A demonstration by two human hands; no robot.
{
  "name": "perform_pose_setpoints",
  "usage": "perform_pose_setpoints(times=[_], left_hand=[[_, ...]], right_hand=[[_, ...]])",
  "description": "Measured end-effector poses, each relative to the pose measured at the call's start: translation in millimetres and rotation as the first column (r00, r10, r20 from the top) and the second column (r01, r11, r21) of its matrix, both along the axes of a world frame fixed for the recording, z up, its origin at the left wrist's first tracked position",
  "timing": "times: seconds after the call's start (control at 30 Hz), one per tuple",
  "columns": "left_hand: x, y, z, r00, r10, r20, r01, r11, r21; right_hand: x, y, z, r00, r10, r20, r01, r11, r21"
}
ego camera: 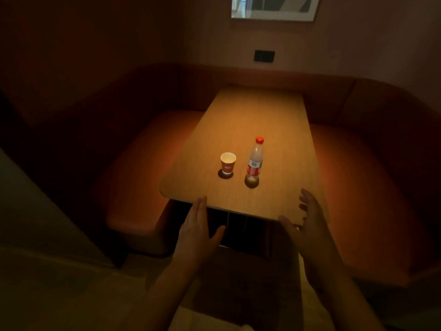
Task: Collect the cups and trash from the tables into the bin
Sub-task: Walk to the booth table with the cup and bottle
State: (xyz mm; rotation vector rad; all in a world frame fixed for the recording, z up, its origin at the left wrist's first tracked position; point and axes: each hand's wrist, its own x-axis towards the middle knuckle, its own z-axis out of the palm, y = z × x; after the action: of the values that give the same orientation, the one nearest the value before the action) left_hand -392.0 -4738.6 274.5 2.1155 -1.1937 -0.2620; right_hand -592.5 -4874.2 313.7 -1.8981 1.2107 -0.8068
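Standing near the cup: a clear plastic bottle (254, 161) with a red cap and red label, upright, just to the cup's right and not touching it.
Path to the cup: bare tabletop lies between the near edge and the cup; the bottle stands to the side.
Cup: a red paper cup (228, 163) with a pale inside, upright, open mouth up, on the near half of the table, left of the bottle.
Left hand: the left hand (196, 231) is spread flat with fingers together and thumb out, holding nothing, its fingertips at the table's near edge.
Right hand: the right hand (307, 223) is spread with fingers loosely apart, holding nothing, over the near right corner.
Table: a long wooden table (257, 115) with rounded corners, lit warmly from above.
Seating: an orange cushioned bench (133, 177) wraps around the table on the left, far and right sides.
Room: dim; a dark wall plate (264, 56) and the lower part of a framed picture (274, 8) on the far wall.
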Motion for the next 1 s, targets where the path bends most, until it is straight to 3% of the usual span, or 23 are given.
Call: perform_pose_setpoints(times=[0.3,0.53,1.0], left_hand=[[76.6,-146.4,-18.7,0.996,0.025,-0.088,-0.025,1.0,-0.004],[148.0,-266.4,-77.5,0.997,0.042,-0.071,-0.037,0.997,0.068],[220.2,-388.4,-154.3,0.982,-0.02,-0.188,0.074,0.955,0.286]], right_hand=[[100.2,-171.0,-5.9,0.984,0.068,-0.162,-0.08,0.994,-0.07],[181.7,-264.1,-44.9,0.975,0.043,-0.219,-0.083,0.981,-0.175],[231.6,-325.2,-79.8,0.931,0.088,-0.355,-0.105,0.994,-0.031]])
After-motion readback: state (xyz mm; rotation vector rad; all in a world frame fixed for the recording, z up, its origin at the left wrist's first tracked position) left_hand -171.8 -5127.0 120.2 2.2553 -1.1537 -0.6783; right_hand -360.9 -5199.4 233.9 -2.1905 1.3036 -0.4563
